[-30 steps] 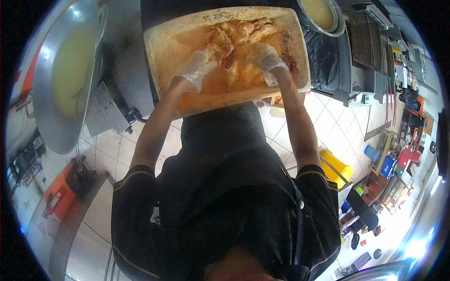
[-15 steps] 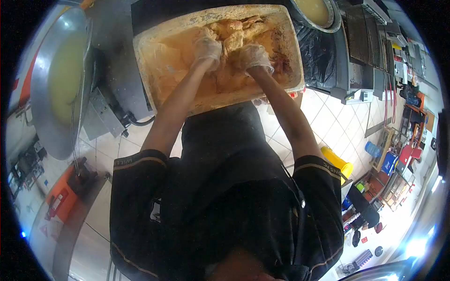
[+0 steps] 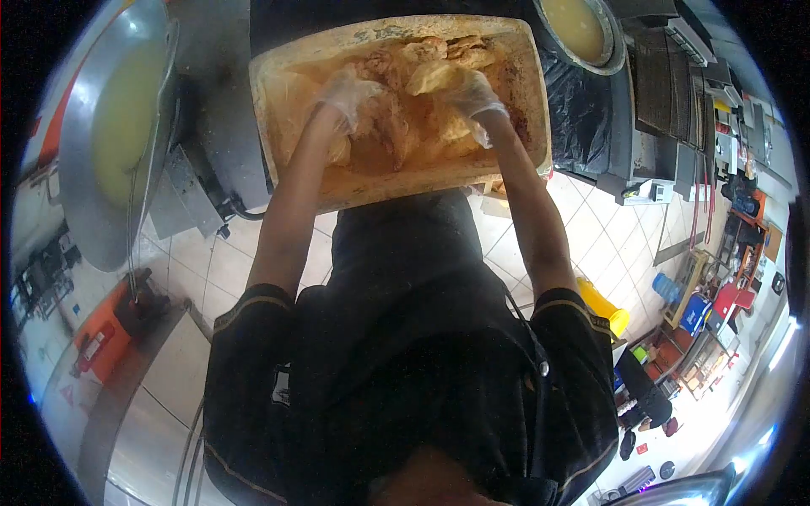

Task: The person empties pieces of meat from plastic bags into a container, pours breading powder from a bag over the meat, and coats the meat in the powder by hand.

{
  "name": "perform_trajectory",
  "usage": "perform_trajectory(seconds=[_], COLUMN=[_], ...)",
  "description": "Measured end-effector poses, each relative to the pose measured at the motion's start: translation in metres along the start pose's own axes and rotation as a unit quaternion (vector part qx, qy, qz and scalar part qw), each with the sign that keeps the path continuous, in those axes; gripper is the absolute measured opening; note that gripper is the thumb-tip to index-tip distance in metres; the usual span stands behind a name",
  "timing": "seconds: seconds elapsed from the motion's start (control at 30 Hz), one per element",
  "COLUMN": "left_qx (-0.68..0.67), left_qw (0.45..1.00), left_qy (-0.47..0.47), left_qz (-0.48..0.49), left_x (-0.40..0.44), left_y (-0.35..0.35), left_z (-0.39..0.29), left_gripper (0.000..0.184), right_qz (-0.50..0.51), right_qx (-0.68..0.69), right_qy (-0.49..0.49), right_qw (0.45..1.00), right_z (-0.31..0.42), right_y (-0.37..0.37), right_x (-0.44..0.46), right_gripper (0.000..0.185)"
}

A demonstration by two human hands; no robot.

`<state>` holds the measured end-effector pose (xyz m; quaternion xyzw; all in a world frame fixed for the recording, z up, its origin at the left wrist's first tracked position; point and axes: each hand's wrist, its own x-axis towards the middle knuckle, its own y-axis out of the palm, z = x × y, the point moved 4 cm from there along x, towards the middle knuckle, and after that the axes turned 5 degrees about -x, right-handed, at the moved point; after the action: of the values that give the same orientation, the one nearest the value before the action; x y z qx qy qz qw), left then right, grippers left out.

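A large rectangular tub [image 3: 337, 40] holds coated pieces of food [image 3: 392, 139] in an orange-brown powder. Over the left part of the tub is my left hand [image 3: 348, 97], in a clear plastic glove, its fingers pointing toward the pieces; whether it grips one cannot be made out. My right hand [image 3: 479, 99], also gloved, is at the right part with a pale coated piece [image 3: 434, 78] at its fingertips. More coated pieces [image 3: 471, 52] lie along the tub's far side.
A big metal pan [image 3: 76, 135] with yellowish liquid stands at the left. Beyond the tub's right corner is a round pot [image 3: 614, 52] of similar liquid. Black plastic [image 3: 578, 110] covers the surface beside the tub. A yellow bin [image 3: 601, 305] stands on the tiled floor.
My hands have moved apart since half a second ago, the left one leftward and the right one slightly rightward. A pale piece now shows at my right fingertips.
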<state>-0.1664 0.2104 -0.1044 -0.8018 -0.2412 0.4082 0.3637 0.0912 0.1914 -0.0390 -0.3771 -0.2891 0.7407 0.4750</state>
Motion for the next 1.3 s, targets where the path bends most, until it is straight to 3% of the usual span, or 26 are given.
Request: perform_trajectory(seconds=[0.07,0.13,0.17,0.2,0.27,0.33,0.4,0.43,0.53,0.67,0.87,0.97,1.07,1.1,1.17,1.23,1.3], left_qx=[0.127,0.18,0.177,0.161,-0.046,-0.044,0.166,0.171,-0.045,-0.376,-0.565,-0.532,-0.291,-0.178,-0.07,-0.082,-0.083], left_qw=[0.992,0.981,0.98,0.98,0.989,0.992,0.983,0.982,0.996,0.926,0.825,0.847,0.952,0.972,0.984,0.994,0.994], left_qy=[0.001,0.016,0.019,0.022,-0.013,-0.009,0.038,0.051,0.057,0.034,0.017,-0.006,-0.058,-0.035,-0.016,-0.035,-0.065], left_qz=[0.024,0.07,0.088,0.115,0.138,0.121,0.066,0.058,0.059,0.014,-0.011,0.005,0.078,0.147,0.165,0.066,-0.027], left_x=[0.0,0.008,0.011,0.018,0.06,0.048,0.008,0.002,0.012,0.019,0.02,0.018,0.01,0.008,0.003,-0.002,0.007], left_y=[-0.02,-0.031,-0.039,-0.041,0.007,-0.001,-0.028,-0.038,-0.046,-0.045,-0.041,-0.038,-0.047,-0.057,-0.059,-0.063,-0.064], left_z=[-0.023,-0.034,-0.037,-0.037,0.017,0.005,-0.038,-0.05,-0.057,-0.063,-0.087,-0.085,-0.068,-0.061,-0.049,-0.044,-0.043], left_gripper=[0.1,0.1,0.1,0.101,0.102,0.103,0.103,0.1,0.091,0.08,0.066,0.06,0.057,0.05,0.043,0.041,0.039], right_qz=[-0.02,-0.029,-0.068,-0.032,0.043,0.12,0.109,0.105,0.094,0.08,0.013,0.0,-0.057,-0.097,-0.024,0.037,-0.087], right_qx=[0.121,0.285,-0.071,-0.12,-0.216,-0.123,-0.075,-0.051,0.035,0.127,0.203,0.21,0.175,0.191,0.056,-0.054,-0.065], right_qy=[0.068,0.165,0.046,0.078,0.139,0.173,0.155,0.144,0.128,0.132,0.091,0.096,0.065,0.045,0.092,0.182,0.228], right_qw=[0.99,0.944,0.994,0.989,0.966,0.97,0.979,0.983,0.987,0.98,0.975,0.973,0.981,0.976,0.994,0.981,0.968], right_z=[-0.013,-0.014,0.001,-0.001,-0.009,-0.031,-0.041,-0.042,-0.045,-0.055,-0.075,-0.033,-0.018,-0.013,0.005,0.06,0.036], right_y=[-0.008,-0.026,-0.053,-0.053,-0.051,-0.02,-0.004,0.0,0.002,0.017,0.028,-0.002,0.009,0.013,-0.012,-0.079,-0.085], right_x=[0.0,-0.01,-0.021,-0.025,-0.029,-0.02,-0.011,-0.007,-0.001,0.004,-0.001,-0.023,-0.017,-0.015,-0.016,-0.025,-0.019], right_gripper=[0.043,0.052,0.062,0.064,0.067,0.068,0.067,0.067,0.067,0.066,0.056,0.051,0.054,0.057,0.05,0.05,0.053])
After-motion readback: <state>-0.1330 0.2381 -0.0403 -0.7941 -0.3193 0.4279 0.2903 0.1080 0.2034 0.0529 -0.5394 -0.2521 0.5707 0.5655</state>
